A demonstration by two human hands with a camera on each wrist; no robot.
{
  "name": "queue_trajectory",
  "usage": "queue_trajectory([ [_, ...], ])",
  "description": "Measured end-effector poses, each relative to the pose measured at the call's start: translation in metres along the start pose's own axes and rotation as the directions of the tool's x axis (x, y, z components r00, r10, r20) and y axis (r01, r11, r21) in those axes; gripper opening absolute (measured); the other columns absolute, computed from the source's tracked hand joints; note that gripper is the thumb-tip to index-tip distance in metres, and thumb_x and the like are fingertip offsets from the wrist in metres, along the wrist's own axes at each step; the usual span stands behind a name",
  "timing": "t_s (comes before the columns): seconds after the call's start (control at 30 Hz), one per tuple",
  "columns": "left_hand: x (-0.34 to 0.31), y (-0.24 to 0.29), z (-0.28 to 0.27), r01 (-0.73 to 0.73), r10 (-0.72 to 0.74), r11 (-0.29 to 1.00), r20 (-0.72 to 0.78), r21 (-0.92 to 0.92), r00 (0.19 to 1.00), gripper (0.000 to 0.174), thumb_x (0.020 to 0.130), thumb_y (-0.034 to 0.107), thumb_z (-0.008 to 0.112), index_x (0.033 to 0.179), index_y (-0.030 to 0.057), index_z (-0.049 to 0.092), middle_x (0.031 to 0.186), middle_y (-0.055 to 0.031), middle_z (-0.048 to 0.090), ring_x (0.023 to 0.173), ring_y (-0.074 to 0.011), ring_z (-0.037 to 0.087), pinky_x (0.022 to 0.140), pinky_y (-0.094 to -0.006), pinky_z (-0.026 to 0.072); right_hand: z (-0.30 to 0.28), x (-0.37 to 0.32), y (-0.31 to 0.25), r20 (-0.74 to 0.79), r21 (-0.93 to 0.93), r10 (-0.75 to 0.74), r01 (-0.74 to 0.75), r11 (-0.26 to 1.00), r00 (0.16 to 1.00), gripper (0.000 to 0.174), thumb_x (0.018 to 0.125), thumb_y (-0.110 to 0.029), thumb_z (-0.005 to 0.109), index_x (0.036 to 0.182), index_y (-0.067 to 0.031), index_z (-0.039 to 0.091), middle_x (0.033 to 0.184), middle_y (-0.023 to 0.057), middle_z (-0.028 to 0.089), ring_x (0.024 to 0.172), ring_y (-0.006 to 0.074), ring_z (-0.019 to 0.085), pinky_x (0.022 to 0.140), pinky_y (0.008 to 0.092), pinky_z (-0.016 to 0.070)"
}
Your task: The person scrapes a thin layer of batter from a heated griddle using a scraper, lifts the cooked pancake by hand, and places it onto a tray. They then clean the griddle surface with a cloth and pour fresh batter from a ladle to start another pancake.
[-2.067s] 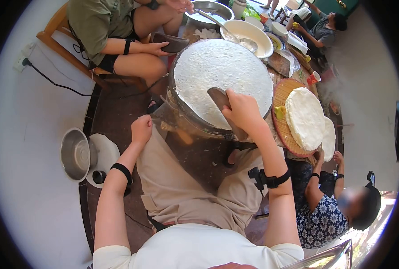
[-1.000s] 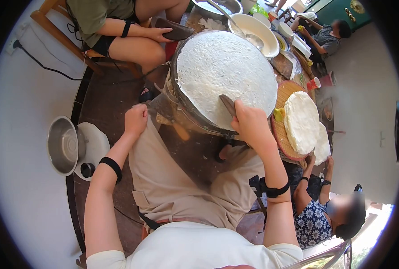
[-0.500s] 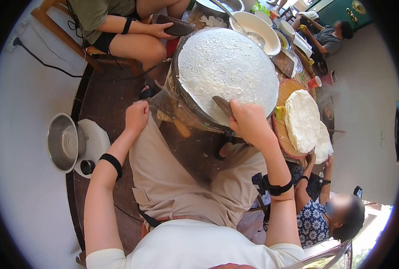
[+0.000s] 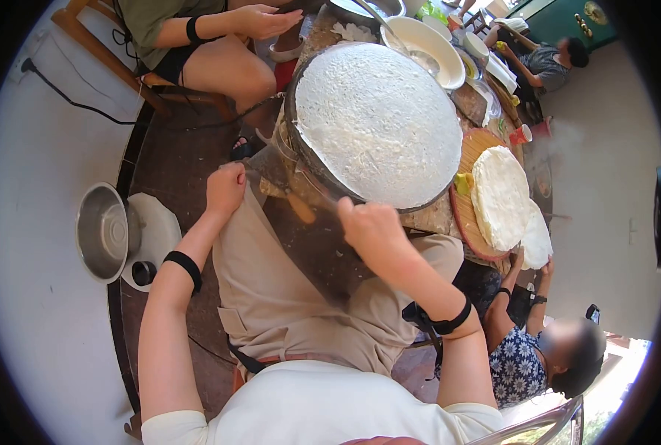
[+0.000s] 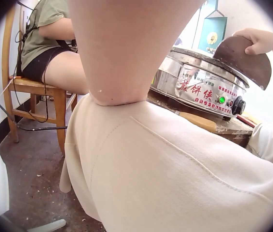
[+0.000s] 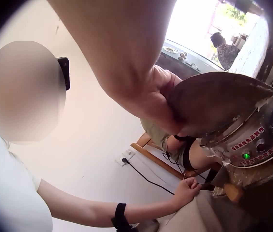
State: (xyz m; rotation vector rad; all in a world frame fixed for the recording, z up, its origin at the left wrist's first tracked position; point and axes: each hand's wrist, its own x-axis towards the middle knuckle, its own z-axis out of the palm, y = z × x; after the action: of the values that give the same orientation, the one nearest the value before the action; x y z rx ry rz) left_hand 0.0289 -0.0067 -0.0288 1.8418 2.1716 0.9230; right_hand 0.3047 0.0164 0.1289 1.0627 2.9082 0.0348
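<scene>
A brown half-moon scraper (image 5: 243, 63) is gripped along its straight edge by my right hand (image 4: 375, 226), fingers curled and thumb across its face. The hand is at the near rim of a round electric griddle (image 5: 201, 89), and the scraper (image 6: 218, 104) stands edge-on close to that rim in the right wrist view. A thin white batter sheet (image 4: 379, 122) covers the griddle top. My left hand (image 4: 227, 189) is curled in a fist on my left knee and holds nothing; the right wrist view shows this fist (image 6: 187, 189) too.
Right of the griddle, a round woven tray (image 4: 464, 215) bears stacked pale pancakes (image 4: 500, 196). A batter bowl (image 4: 449, 74) with a ladle stands behind. A wooden-handled tool (image 4: 299, 208) lies at the near left edge. Another person (image 4: 219, 44) sits across, one more at right.
My right hand has drawn the scraper off the batter, leftward and toward me to the near rim. The person across no longer shows a scraper in hand. My left hand stays put.
</scene>
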Motion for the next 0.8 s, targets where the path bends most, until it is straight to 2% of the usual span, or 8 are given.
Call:
queue_trajectory([
  [0.07,0.000,-0.002,0.001,0.006,-0.006,1.000,0.010,-0.003,1.000,0.012,0.067,0.003,0.053,0.061,0.0059,0.043,0.065,-0.0122,0.051,0.065,-0.0335,0.053,0.055,-0.0409,0.0401,0.037,-0.014,-0.013,0.064,-0.058,-0.032,0.035,0.998,0.997,0.019,0.069,-0.013,0.062,0.076,-0.0087,0.045,0.054,0.0042,0.053,0.053,0.0188,0.059,0.045,0.0295,0.0441],
  [0.13,0.005,-0.002,-0.001,0.002,-0.002,1.000,-0.011,-0.019,1.000,0.013,0.067,0.003,0.053,0.061,0.0056,0.043,0.064,-0.0128,0.050,0.065,-0.0338,0.053,0.055,-0.0409,0.0396,0.039,-0.029,-0.025,0.062,0.012,-0.025,0.024,1.000,0.998,0.021,0.067,-0.013,0.063,0.076,-0.0090,0.044,0.054,0.0033,0.052,0.054,0.0186,0.058,0.046,0.0303,0.0440],
  [0.27,0.001,-0.001,-0.005,0.018,-0.018,0.999,0.004,-0.039,1.000,0.014,0.067,0.003,0.054,0.061,0.0051,0.042,0.064,-0.0131,0.049,0.065,-0.0339,0.052,0.054,-0.0408,0.0390,-0.011,-0.035,-0.014,-0.045,0.201,0.157,-0.145,0.969,0.987,0.018,0.068,-0.009,0.061,0.076,-0.0069,0.044,0.055,0.0072,0.052,0.054,0.0243,0.057,0.048,0.0371,0.0445],
  [0.3,0.002,-0.001,-0.003,0.012,-0.011,0.999,0.006,-0.035,1.000,0.014,0.067,0.003,0.054,0.061,0.0051,0.041,0.063,-0.0129,0.049,0.064,-0.0338,0.052,0.054,-0.0407,0.0390,-0.020,-0.030,-0.003,-0.050,0.207,0.249,-0.234,0.950,0.967,0.017,0.069,-0.008,0.060,0.077,-0.0049,0.045,0.054,0.0111,0.052,0.054,0.0292,0.056,0.050,0.0395,0.0440],
  [0.33,0.002,-0.002,-0.001,0.006,-0.006,1.000,0.006,-0.031,1.000,0.014,0.067,0.003,0.054,0.061,0.0051,0.041,0.063,-0.0127,0.049,0.064,-0.0336,0.052,0.054,-0.0406,0.0390,-0.025,-0.025,0.012,-0.086,0.205,0.248,-0.226,0.952,0.965,0.018,0.067,-0.009,0.060,0.078,-0.0050,0.046,0.055,0.0104,0.055,0.055,0.0276,0.059,0.049,0.0371,0.0457],
  [0.4,0.002,-0.001,0.001,0.003,-0.003,1.000,0.009,-0.031,1.000,0.014,0.067,0.003,0.054,0.061,0.0051,0.041,0.063,-0.0125,0.049,0.064,-0.0333,0.052,0.054,-0.0405,0.0390,-0.032,-0.013,0.032,-0.080,0.200,0.320,-0.299,0.933,0.944,0.016,0.069,-0.008,0.058,0.078,-0.0030,0.046,0.057,0.0134,0.057,0.057,0.0314,0.059,0.052,0.0403,0.0457],
  [0.5,0.001,0.000,0.001,-0.004,0.004,0.999,0.010,-0.038,1.000,0.014,0.067,0.003,0.054,0.061,0.0052,0.041,0.063,-0.0121,0.049,0.064,-0.0331,0.052,0.054,-0.0403,0.0393,-0.026,0.002,0.051,-0.069,0.149,0.328,-0.315,0.937,0.942,0.014,0.070,-0.009,0.057,0.078,-0.0024,0.047,0.059,0.0145,0.058,0.058,0.0326,0.059,0.054,0.0416,0.0460],
  [0.8,0.001,-0.002,0.002,-0.021,0.021,1.000,0.003,-0.023,1.000,0.013,0.066,0.002,0.054,0.061,0.0058,0.043,0.065,-0.0112,0.051,0.065,-0.0329,0.053,0.055,-0.0399,0.0407,-0.023,0.011,0.058,-0.012,0.167,0.319,-0.313,0.935,0.948,0.025,0.071,-0.016,0.067,0.078,-0.0012,0.049,0.064,0.0165,0.059,0.065,0.0352,0.059,0.060,0.0423,0.0461],
])
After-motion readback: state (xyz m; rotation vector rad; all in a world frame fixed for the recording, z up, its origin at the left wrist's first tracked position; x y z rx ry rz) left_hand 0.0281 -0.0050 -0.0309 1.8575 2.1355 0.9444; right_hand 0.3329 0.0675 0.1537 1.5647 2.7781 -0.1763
